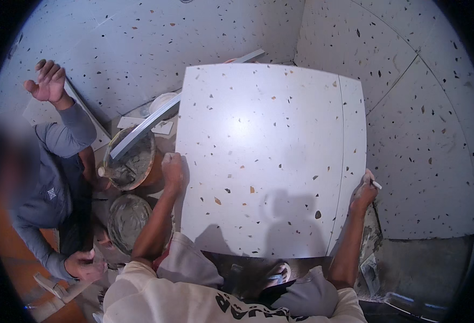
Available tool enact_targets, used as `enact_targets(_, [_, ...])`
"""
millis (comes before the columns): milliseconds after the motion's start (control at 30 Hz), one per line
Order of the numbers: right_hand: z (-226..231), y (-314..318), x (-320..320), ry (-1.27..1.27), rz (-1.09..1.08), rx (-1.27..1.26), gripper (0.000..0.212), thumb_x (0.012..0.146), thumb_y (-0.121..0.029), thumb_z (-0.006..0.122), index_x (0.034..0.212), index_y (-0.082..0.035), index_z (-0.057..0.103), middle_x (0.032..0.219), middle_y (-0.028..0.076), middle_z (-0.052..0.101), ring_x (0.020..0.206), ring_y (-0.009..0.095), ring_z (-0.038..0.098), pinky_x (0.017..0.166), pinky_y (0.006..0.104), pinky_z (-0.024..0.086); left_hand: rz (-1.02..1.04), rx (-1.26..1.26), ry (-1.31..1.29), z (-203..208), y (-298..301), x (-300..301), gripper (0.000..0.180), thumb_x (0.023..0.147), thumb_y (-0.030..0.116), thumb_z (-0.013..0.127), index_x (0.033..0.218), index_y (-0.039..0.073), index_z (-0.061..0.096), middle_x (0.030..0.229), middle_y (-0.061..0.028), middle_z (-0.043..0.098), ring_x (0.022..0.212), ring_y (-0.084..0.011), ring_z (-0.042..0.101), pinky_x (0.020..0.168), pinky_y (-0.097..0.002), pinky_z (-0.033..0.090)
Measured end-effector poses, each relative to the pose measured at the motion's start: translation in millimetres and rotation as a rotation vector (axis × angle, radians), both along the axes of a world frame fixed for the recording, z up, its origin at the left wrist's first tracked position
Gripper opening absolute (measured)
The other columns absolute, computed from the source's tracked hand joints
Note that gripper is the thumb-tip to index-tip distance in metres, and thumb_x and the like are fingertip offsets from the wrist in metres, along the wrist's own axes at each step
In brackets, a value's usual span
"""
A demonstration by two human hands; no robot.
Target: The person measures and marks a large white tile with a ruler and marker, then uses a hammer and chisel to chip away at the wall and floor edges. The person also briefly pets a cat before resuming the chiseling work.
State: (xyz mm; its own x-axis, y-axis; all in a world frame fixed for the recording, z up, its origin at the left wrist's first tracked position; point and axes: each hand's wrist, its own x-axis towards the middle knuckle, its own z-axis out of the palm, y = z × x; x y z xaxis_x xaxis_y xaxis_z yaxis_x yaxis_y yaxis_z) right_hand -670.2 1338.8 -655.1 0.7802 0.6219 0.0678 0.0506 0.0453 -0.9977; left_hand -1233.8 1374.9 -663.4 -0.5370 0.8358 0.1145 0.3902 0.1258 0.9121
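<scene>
A large white speckled tile (258, 156) stands before me, with a thin dark line running down near its right edge. My left hand (173, 171) is closed at the tile's left edge, knuckles outward. On the opposite edge, my right hand (364, 192) grips the tile, its fingers partly hidden. A short white pen-like stick (376, 184) pokes out of that same hand; the rest of it is covered. Below the tile's lower edge are my knees in grey trousers.
Left of the tile are an orange bucket (155, 169) of grey mortar, a second mortar bucket (112, 218) and a metal straightedge (153, 120). A co-worker in a grey-blue top (54, 161) raises one hand. Speckled tiles cover the walls (420, 134).
</scene>
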Motion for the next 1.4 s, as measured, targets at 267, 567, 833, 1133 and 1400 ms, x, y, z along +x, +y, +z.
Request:
enact_targets(267, [99.3, -4.5, -58.8, 0.172, 0.164, 0.296, 0.025, 0.096, -0.007, 0.047, 0.114, 0.006, 0.059, 0.111, 0.014, 0.062, 0.103, 0.021, 0.058, 0.095, 0.0330, 0.044, 0.131, 0.259, -0.198, 76.4, -36.7, -40.0, 0.017, 0.089, 0.017, 0.054, 0.080, 0.004, 0.058, 0.074, 0.0001, 0.051, 0.071, -0.0111, 0.046, 0.065, -0.0280, 0.039])
enact_targets(567, [151.4, -0.4, -88.0, 0.105, 0.274, 0.430, 0.026, 0.097, -0.014, 0.052, 0.115, 0.003, 0.058, 0.107, 0.011, 0.063, 0.098, 0.017, 0.059, 0.092, 0.0311, 0.045, 0.268, 0.487, -0.563, 51.7, -85.1, -99.5, 0.023, 0.090, 0.024, 0.058, 0.098, 0.002, 0.061, 0.090, -0.0048, 0.060, 0.082, -0.0146, 0.057, 0.076, -0.0306, 0.045])
enact_targets(833, [182.0, 1.3, -124.0, -0.062, 0.377, 0.476, 0.022, 0.097, -0.015, 0.053, 0.113, -0.002, 0.063, 0.111, 0.009, 0.061, 0.105, 0.015, 0.056, 0.096, 0.0280, 0.043, -0.499, -0.974, -0.921, 130.4, -213.4, 67.4, 0.021, 0.095, 0.033, 0.056, 0.097, 0.014, 0.065, 0.089, 0.0014, 0.064, 0.082, -0.0135, 0.056, 0.077, -0.0318, 0.045])
enact_targets(1133, [194.3, 20.1, -145.6, -0.189, 0.447, 0.524, 0.021, 0.097, -0.015, 0.051, 0.109, -0.004, 0.064, 0.097, 0.005, 0.063, 0.092, 0.012, 0.056, 0.087, 0.0269, 0.043, -1.326, -1.055, -0.284, 89.9, -199.8, 101.1, 0.024, 0.098, 0.029, 0.049, 0.105, 0.010, 0.061, 0.095, -0.0007, 0.063, 0.089, -0.0154, 0.056, 0.083, -0.0312, 0.043])
enact_targets(1400, [193.8, 38.1, -170.8, -0.224, 0.556, 0.523, 0.018, 0.097, -0.015, 0.051, 0.109, -0.006, 0.062, 0.100, 0.010, 0.065, 0.091, 0.015, 0.060, 0.078, 0.0323, 0.048, -1.360, -1.027, 0.002, 59.0, -211.5, 58.9, 0.029, 0.100, 0.024, 0.042, 0.114, 0.003, 0.056, 0.101, -0.0043, 0.060, 0.097, -0.0179, 0.055, 0.090, -0.0305, 0.042])
